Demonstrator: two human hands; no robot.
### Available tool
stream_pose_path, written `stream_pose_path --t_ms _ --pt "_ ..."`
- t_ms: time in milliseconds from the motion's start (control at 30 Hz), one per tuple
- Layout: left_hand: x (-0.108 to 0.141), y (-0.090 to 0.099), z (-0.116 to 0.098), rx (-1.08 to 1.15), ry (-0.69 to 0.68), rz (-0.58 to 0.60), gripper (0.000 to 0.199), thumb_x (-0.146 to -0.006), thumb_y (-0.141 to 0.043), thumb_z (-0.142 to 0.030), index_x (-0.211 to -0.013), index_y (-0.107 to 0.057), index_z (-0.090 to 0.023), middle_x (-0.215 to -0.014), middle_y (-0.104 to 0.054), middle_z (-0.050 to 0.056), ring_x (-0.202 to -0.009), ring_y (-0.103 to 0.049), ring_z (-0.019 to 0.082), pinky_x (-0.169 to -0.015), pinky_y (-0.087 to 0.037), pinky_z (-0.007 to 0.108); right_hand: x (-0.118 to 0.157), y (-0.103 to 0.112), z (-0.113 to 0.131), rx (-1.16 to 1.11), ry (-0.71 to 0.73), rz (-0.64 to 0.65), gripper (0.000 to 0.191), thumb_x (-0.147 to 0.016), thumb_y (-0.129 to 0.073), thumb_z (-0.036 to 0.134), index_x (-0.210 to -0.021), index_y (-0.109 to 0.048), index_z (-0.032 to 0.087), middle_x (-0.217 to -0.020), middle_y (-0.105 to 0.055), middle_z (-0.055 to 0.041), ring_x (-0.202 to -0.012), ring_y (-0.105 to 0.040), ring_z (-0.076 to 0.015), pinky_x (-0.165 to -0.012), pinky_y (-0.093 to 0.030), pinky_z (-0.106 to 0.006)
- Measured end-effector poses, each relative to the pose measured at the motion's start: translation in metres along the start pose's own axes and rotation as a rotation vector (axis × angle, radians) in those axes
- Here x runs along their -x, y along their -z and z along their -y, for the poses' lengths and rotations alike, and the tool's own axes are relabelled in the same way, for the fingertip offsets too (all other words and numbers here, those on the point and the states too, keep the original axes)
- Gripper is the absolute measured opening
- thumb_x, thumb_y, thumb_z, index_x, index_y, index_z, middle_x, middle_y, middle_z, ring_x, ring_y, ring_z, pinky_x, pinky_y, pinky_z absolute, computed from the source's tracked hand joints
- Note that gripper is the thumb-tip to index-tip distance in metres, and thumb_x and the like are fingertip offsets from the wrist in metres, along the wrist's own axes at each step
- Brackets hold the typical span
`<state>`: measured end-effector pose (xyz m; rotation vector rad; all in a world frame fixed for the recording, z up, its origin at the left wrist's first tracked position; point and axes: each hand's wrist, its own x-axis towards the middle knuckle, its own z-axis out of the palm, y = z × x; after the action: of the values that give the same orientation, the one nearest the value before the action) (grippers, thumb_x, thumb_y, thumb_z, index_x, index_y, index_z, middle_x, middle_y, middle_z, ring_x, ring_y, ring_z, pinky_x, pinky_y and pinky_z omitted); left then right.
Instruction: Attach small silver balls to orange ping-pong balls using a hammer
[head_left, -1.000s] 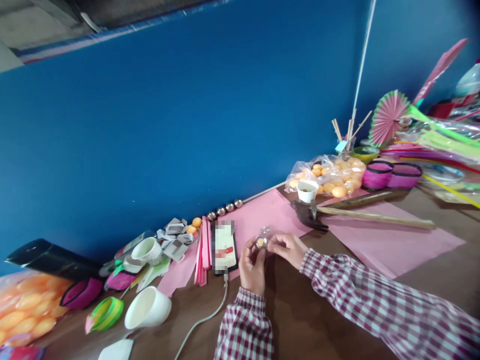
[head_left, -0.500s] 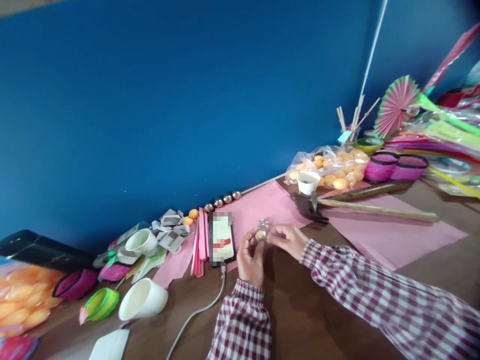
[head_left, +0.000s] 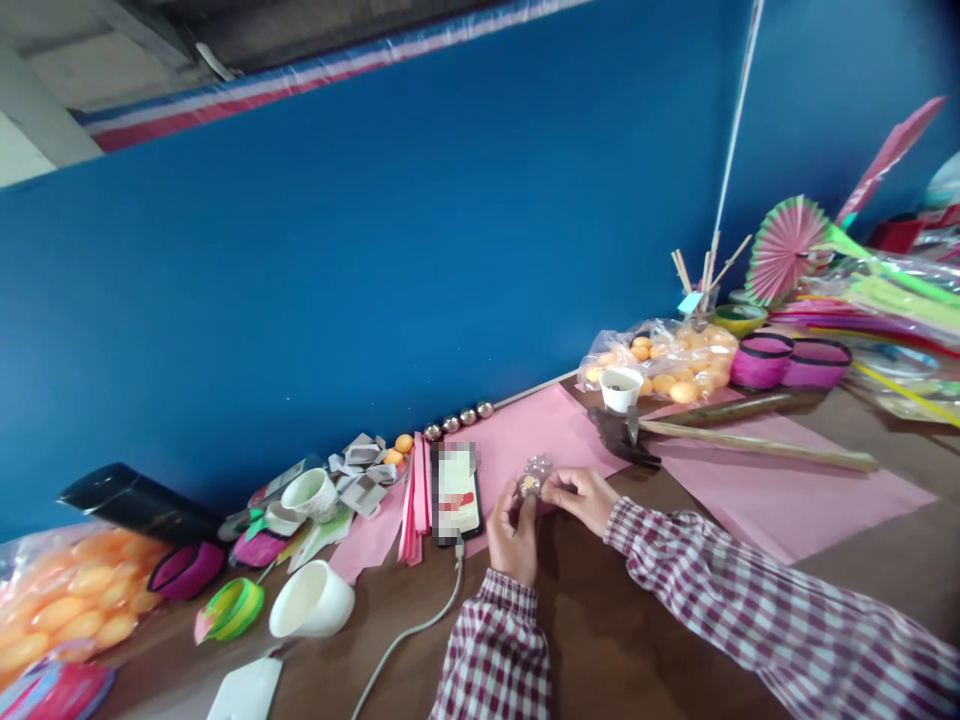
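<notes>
Between the thumb and fingers of my left hand point(head_left: 514, 530) is a small shiny ornament point(head_left: 531, 484) with a pale yellow centre. My right hand point(head_left: 581, 496) pinches at the ornament's right side, its fingertips close together. Clear glittery pieces point(head_left: 538, 464) show just beyond the fingers, over the pink paper point(head_left: 517, 430). Left of my hands lies a phone point(head_left: 457, 495) with a lit screen and a white cable point(head_left: 409, 632) plugged in.
Hammers with wooden handles point(head_left: 765, 445) lie at the right, near a small white cup point(head_left: 621, 390) and bagged orange balls point(head_left: 697, 360). Metal balls point(head_left: 450, 424) line the wall. At the left stand a white cup point(head_left: 312, 600) and a black object point(head_left: 142, 505).
The view has tilted up, so the table's things sit lower and slightly further right. Both hands stay together at the ornament.
</notes>
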<state>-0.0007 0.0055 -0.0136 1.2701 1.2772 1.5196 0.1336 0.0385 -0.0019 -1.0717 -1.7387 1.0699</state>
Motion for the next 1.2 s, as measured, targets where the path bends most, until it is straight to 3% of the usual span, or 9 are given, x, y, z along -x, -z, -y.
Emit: stream_pose_path --t_ms 567,800,1000,1200 --pt "0.0001 0.0020 0.0046 -0.077 -0.040 -0.015 0.037 -0.072 -0.055 -0.031 -0.106 -0.055 -0.017 -0.112 -0.056 0.009 -0.109 -0.047 0.022 -0.096 -0.032 0.038 0.0006 -0.0030 0.0057 -0.173 0.006 -0.004 0.019 -0.071 -0.056 0.033 -0.066 -0.056 0.015 -0.070 -0.060 -0.0016 -0.066 -0.056 -0.0132 -0.064 -0.046 -0.026" --pt "0.0007 -0.0004 0.0055 0.069 0.000 0.029 0.030 -0.075 -0.051 -0.031 -0.101 -0.046 -0.016 -0.101 -0.059 0.010 -0.096 -0.055 0.020 -0.084 -0.042 0.036 0.0000 -0.0039 0.0029 -0.202 0.025 -0.016 0.017 -0.072 -0.056 0.031 -0.066 -0.054 0.015 -0.070 -0.058 -0.0006 -0.066 -0.055 -0.0124 -0.065 -0.047 -0.026" --pt "0.0006 -0.0009 0.0055 0.012 -0.017 0.018 0.025 -0.075 -0.051 -0.031 -0.094 -0.049 -0.015 -0.095 -0.057 0.009 -0.089 -0.056 0.018 -0.081 -0.044 0.034 0.0006 -0.0029 0.0028 -0.175 0.003 -0.032 0.017 -0.070 -0.057 0.030 -0.066 -0.056 0.014 -0.089 -0.060 -0.0060 -0.081 -0.057 -0.0169 -0.071 -0.047 -0.029" --pt "0.0008 -0.0017 0.0063 0.083 0.010 0.025 0.028 -0.073 -0.053 -0.032 -0.096 -0.049 -0.015 -0.095 -0.058 0.010 -0.086 -0.058 0.018 -0.076 -0.047 0.033 0.0003 -0.0058 0.0004 -0.237 -0.003 -0.004 0.021 -0.069 -0.058 0.034 -0.067 -0.057 0.014 -0.098 -0.058 -0.0073 -0.072 -0.059 -0.0140 -0.065 -0.049 -0.027"
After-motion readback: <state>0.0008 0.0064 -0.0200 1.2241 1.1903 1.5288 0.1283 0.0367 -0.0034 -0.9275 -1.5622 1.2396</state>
